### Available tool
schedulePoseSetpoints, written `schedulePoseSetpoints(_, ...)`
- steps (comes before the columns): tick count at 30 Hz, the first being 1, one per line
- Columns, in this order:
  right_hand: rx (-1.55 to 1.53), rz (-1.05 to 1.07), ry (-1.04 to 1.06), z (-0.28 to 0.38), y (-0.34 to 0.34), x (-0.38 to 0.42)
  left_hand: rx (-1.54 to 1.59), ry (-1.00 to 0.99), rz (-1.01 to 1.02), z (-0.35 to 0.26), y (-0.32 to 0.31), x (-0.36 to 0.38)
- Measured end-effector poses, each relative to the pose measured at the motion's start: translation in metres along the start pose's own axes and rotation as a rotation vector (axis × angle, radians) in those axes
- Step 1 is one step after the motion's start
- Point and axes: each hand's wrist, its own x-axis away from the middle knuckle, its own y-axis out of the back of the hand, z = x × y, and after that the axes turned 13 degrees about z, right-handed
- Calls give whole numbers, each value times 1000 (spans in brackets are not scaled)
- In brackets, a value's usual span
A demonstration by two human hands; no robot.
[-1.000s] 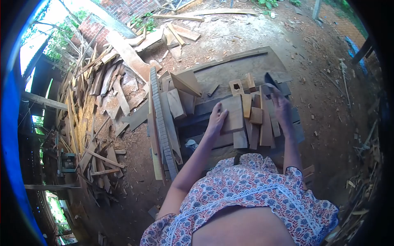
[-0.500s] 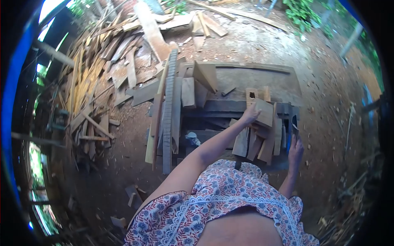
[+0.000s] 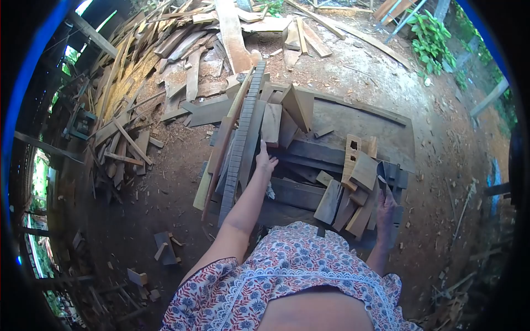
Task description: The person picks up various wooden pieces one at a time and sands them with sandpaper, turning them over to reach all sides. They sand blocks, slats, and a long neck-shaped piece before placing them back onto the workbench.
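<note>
My left hand has its fingers apart, fingertips right at the lower end of a pale wooden block that leans at the left of the bench. My right hand is closed around a hand tool with a dark, flat head; its exact kind is unclear. Beside that tool a squarish wood block rests on a pile of offcuts. A light board with square holes stands behind the block. Between my hands lies a grey offcut, tilted against the pile.
Long boards and a ridged strip stand along the bench's left side. A wide plank top spans the back. Scrap timber is heaped at the far left, and small blocks lie on the dirt floor.
My left hand has left the squarish block at the right and moved left to the leaning block. My right hand still holds the tool. The view has shifted.
</note>
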Motion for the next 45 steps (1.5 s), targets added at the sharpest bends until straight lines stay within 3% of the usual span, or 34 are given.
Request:
schedulePoseSetpoints(5, 19, 51, -32, 6, -3, 8, -42, 16, 69, -12, 2, -36)
schedulePoseSetpoints(7, 27, 51, -43, 6, -1, 12, -39, 12, 197, -11, 4, -48)
schedulePoseSetpoints(9, 31, 52, -74, 4, -1, 17, 16, -31, 162, -7, -1, -48)
schedulePoseSetpoints(11, 42, 42, -68, -2, -2, 20, 64, -73, 124, -8, -11, -33)
schedulePoseSetpoints(16, 38, 86, -77, 12, -6, 22, -149, -121, 199, -3, -9, 35)
schedulePoseSetpoints(18, -27, 90, -23, 30, -18, 17, -249, -172, 288, 5, 3, 73)
schedulePoseSetpoints(19, -32, 84, -19, 36, -26, 14, -386, -202, 209, 0, -9, 117)
schedulePoseSetpoints(21, -112, 140, 219, 46, -47, 8, -601, -222, 135, 8, 1, 152)
schedulePoseSetpoints(23, -245, 303, 270, 58, -72, 4, -919, -347, 200, 13, 14, 181)
schedulePoseSetpoints(25, -86, 424, 414, 81, -93, 1, -1206, -441, 224, 16, 13, 211)
schedulePoseSetpoints(28, -70, 573, 538, 90, -134, 6, -1352, -423, 274, 33, 16, 232)
schedulePoseSetpoints(30, -4, 711, 687, 79, -164, 5, -1231, -574, 349, 54, 36, 224)
schedulePoseSetpoints(33, 122, 637, 622, 40, -187, -3, -1394, -426, 206, 48, 31, 236)
schedulePoseSetpoints(35, 123, 608, 610, 11, -188, -13, -1400, -493, 215, 49, 31, 244)
schedulePoseSetpoints(37, -80, 657, 315, 11, -179, -25, -1532, -478, 236, 50, 27, 252)
schedulePoseSetpoints(38, -42, 701, 164, 22, -170, -26, -1551, -494, 233, 55, 29, 251)
schedulePoseSetpoints(41, -68, 742, 348, 71, -147, -15, -1485, -446, 249, 52, 26, 255)
schedulePoseSetpoints(45, -91, 870, 418, 78, -155, 5, -1494, -405, 229, 52, 32, 255)
